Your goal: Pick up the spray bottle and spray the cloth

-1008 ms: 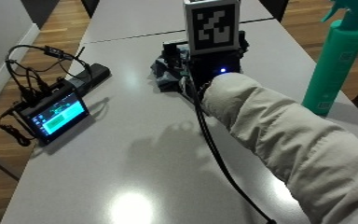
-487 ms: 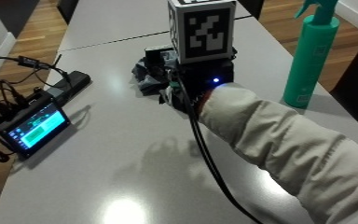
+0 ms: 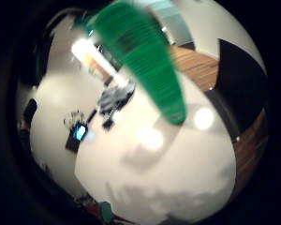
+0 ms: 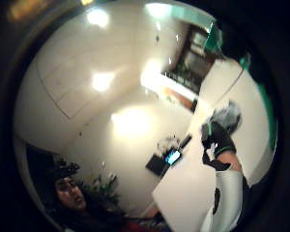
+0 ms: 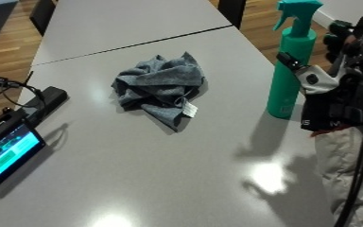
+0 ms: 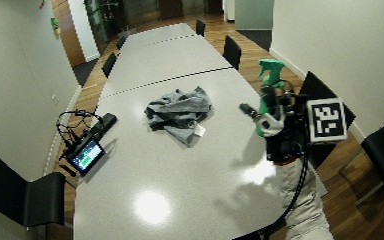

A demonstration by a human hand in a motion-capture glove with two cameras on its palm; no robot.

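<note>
A teal spray bottle (image 5: pixel 291 66) stands upright on the grey table (image 5: pixel 169 179) near its right edge. My gloved right hand (image 5: pixel 335 90) is just right of the bottle, palm toward it. The fingers stand straight up beside the bottle's neck and the thumb lies against its body, not curled round it. The little finger side palm view shows the bottle (image 3: pixel 145 61) large and close. A crumpled grey cloth (image 5: pixel 159 90) with a small white tag lies mid-table, well left of the bottle. The wide view shows the same bottle (image 6: pixel 270 75), hand (image 6: pixel 278 125) and cloth (image 6: pixel 179 110).
A small lit screen (image 5: pixel 5 151) with cables and a black box (image 5: pixel 46 99) sit at the table's left edge. Black chairs (image 6: pixel 232 50) stand along the sides. The table edge runs close behind the bottle.
My hand has gone from in front of the cloth to the right, up beside the spray bottle. The outside camera has shifted too. The cloth and bottle stay put.
</note>
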